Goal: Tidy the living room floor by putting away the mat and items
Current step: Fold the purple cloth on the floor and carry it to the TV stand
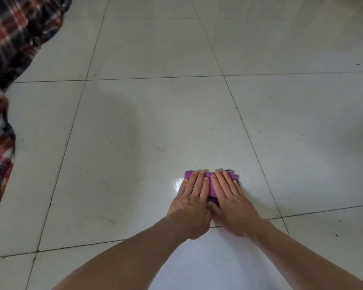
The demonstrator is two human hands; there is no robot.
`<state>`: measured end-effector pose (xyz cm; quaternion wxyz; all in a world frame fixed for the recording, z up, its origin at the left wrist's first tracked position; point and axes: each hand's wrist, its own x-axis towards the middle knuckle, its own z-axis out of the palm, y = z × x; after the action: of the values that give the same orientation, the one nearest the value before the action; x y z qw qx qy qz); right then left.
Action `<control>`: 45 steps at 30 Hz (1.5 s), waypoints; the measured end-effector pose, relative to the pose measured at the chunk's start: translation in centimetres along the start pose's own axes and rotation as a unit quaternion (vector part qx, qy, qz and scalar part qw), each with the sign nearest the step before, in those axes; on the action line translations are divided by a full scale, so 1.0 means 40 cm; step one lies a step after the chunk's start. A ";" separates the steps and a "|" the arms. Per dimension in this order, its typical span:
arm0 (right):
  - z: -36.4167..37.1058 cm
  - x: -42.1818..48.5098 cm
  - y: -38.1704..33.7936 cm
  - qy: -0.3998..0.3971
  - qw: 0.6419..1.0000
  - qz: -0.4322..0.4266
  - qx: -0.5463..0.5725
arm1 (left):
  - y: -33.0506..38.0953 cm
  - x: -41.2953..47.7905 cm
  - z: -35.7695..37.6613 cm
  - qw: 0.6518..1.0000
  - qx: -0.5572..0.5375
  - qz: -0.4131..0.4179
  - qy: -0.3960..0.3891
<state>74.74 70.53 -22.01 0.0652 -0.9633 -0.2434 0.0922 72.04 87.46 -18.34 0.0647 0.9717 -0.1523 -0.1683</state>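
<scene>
On the tiled floor [155, 114], near the lower middle of the view, lies a folded purple cloth [210, 185]. Both hands press it flat, fingers straight and together: left hand [192, 200] beside right hand [232, 203], thumbs touching. Plaid fabric [11, 49] lies far left.

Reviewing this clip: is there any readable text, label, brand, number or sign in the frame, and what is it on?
None: no readable text anywhere in the view.
Purple cloth: plain, no label showing; mostly covered by the left hand and right hand.
Plaid fabric: check pattern only, no writing.
Floor tiles: bare, only specks and grout lines.
</scene>
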 end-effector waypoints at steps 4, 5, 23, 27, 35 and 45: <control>-0.021 0.092 0.042 -0.010 1.000 0.014 -0.015 | -0.029 0.098 -0.039 1.000 -0.002 -0.001 -0.019; -0.027 0.115 0.050 -0.010 1.000 0.017 -0.014 | -0.036 0.123 -0.049 1.000 -0.003 -0.003 -0.022; -0.112 0.467 0.122 -0.040 0.995 0.088 0.027 | -0.218 0.468 -0.157 1.000 -0.006 0.006 -0.013; -0.125 0.468 0.119 -0.051 0.994 0.095 0.035 | -0.212 0.462 -0.165 1.000 -0.007 0.009 -0.013; -0.090 0.366 0.035 -0.048 0.994 0.088 0.036 | -0.202 0.333 -0.123 0.999 0.016 0.006 -0.035; -0.014 0.145 -0.132 -0.010 0.999 0.035 -0.004 | -0.164 0.021 -0.039 0.999 0.012 -0.017 -0.036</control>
<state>77.46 77.87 -21.42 0.0553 -0.9705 -0.2107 0.1033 75.14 93.52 -18.30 0.0449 0.9681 -0.1404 -0.2028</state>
